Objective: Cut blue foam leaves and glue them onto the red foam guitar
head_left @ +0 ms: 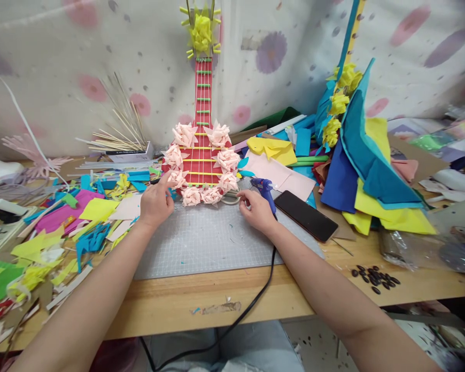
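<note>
A red craft guitar (199,160) stands upright against the curtain, with pale pink paper roses (191,196) around its body, yellow and green bars, white strings and a yellow paper flower (201,33) on its head. My left hand (156,203) is at the lower left edge of the body, its fingers bent and closed against the roses there. At the lower right, my right hand (256,207) has its thumb and fingers curled together, tips beside a grey metal loop (229,199). Its grip is partly hidden. A blue glue gun (265,191) lies just behind that hand.
A grey cutting mat (201,243) lies under my hands. Black phone (306,214), dark beads (375,276) and a second, blue craft instrument (372,150) are to the right. Paper scraps (96,209) cover the left; bamboo sticks (120,126) stand behind. A black cord (256,299) crosses the table's front edge.
</note>
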A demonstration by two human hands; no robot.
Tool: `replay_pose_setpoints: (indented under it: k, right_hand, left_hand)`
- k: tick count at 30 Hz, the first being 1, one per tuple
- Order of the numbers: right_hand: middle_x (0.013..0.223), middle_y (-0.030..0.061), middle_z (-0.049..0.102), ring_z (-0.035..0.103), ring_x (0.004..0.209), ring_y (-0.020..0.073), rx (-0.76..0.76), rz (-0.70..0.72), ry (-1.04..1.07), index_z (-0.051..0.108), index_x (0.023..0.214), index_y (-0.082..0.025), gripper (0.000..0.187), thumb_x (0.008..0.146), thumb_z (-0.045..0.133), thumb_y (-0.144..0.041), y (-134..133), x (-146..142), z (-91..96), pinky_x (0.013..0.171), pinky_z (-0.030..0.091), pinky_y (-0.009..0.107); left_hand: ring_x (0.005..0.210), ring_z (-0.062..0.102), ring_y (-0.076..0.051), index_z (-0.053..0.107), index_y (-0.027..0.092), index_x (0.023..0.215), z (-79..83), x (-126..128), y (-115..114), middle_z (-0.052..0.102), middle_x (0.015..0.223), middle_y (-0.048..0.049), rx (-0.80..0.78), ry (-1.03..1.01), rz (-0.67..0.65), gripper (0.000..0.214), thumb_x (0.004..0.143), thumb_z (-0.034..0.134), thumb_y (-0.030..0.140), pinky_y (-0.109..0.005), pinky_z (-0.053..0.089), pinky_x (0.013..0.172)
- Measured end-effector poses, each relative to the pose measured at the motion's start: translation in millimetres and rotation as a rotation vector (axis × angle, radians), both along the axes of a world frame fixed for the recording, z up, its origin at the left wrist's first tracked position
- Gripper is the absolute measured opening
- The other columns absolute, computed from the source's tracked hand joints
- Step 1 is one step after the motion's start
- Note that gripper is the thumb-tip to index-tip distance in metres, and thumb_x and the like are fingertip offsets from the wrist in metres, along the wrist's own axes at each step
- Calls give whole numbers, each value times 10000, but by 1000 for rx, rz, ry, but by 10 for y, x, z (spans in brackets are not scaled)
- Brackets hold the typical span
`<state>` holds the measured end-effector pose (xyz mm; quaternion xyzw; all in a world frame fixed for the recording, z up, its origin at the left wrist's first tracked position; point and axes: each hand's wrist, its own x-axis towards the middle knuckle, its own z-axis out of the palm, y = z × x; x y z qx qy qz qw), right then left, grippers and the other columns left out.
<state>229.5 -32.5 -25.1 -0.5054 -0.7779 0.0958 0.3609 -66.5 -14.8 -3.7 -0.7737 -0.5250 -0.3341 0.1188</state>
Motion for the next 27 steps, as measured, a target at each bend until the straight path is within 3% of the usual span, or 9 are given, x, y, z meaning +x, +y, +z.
replay_pose_setpoints:
  k: [2,5,10,16,27]
  right_hand:
    - [749,36,603,529,713,171,-2,3,2,563,940,-191,222,759,449,-130,0,0,6,634,394,279]
    - [748,34,605,529,716,170,-6,7,0,561,940,-187,222,759,448,-127,-1,1,9,631,394,278]
    - [754,36,604,528,714,169,2,7,2,559,940,-183,220,762,445,-125,-9,-1,8,631,396,279]
    - [752,40,598,528,714,170,-2,13,-3,560,942,-178,224,759,442,-127,-11,-2,17,628,397,280]
    - [764,43,614,536,723,174,-5,13,0,564,938,-184,226,758,439,-126,-11,-10,24,634,398,284]
  left_hand:
    - [886,629,-217,288,147,1346,-42,26,-2,643,1024,-89,36,-27,-47,777,594,447,32,-384,469,836]
    - [1069,566,-253,308,132,1297,-111,82,-5,570,1116,-141,78,-23,-116,755,565,455,17,-410,463,890]
    - [1245,424,-291,302,133,1279,-189,150,24,481,1229,-183,-5,28,-150,728,581,460,3,-452,438,956]
    - [1281,383,-289,279,141,1307,-200,199,55,414,1300,-190,-67,12,-115,739,603,456,2,-449,437,968]
    - [1255,429,-263,291,132,1310,-160,196,12,503,1257,-180,-105,31,-78,720,615,432,8,-434,424,983]
